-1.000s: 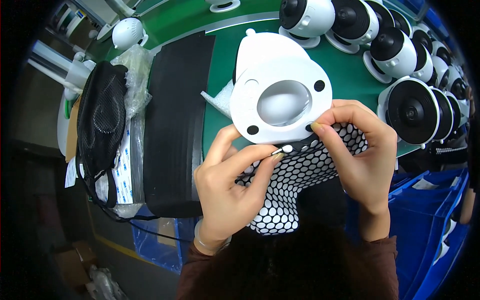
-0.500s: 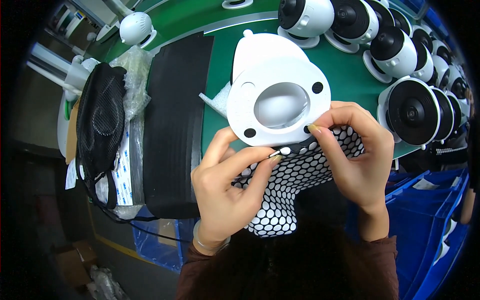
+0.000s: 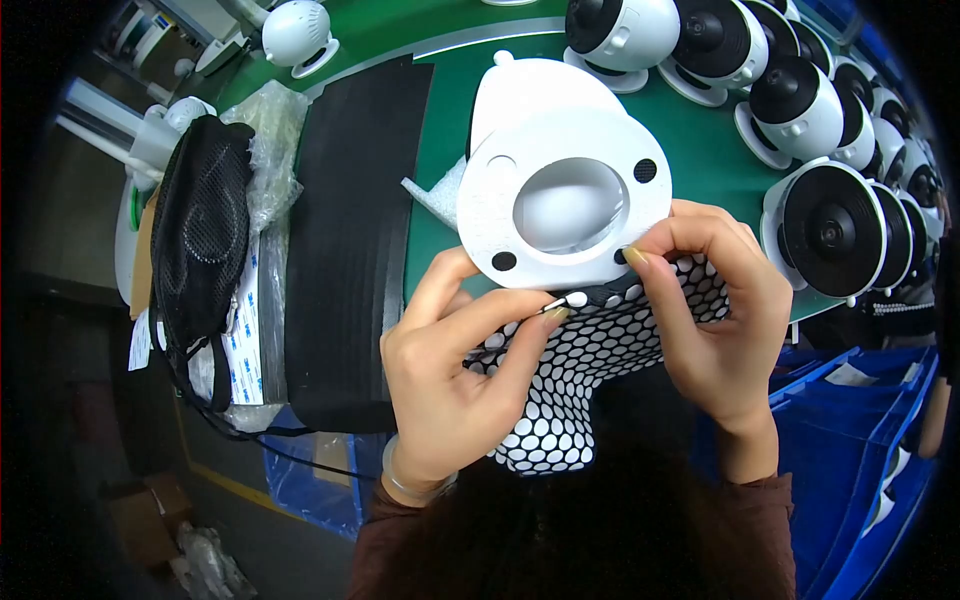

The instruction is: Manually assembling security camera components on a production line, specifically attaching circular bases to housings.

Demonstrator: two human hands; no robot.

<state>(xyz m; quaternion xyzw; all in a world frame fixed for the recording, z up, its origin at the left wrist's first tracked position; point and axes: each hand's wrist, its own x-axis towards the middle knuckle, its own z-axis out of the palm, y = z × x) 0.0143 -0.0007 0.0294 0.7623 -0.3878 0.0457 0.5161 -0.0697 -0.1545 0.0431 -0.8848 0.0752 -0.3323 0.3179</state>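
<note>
A white dome-shaped device (image 3: 550, 95) lies on its side with its round ring base (image 3: 480, 215) facing me. Small black round pads sit on the ring at the upper right (image 3: 645, 170) and lower left (image 3: 504, 261); a shallow round recess shows at its upper left. My right hand (image 3: 715, 300) is closed in a pinch, thumb and finger at another black round pad (image 3: 621, 256) on the ring's lower right. My left hand (image 3: 460, 360) pinches the upper edge of a black sheet covered in white dots (image 3: 560, 400), which hangs curled below the ring.
Rows of similar black-and-white devices (image 3: 800, 105) stand at the right on the green table (image 3: 740, 190). A black board (image 3: 350, 230), a black mesh pouch (image 3: 205, 230) and clear plastic wrap (image 3: 275, 150) lie left. Blue bins (image 3: 830, 440) are lower right. White foam (image 3: 440, 195) touches the device.
The view has shifted slightly. My right thumb and finger stay at the lower right pad, and my left hand keeps its pinch on the dotted sheet.
</note>
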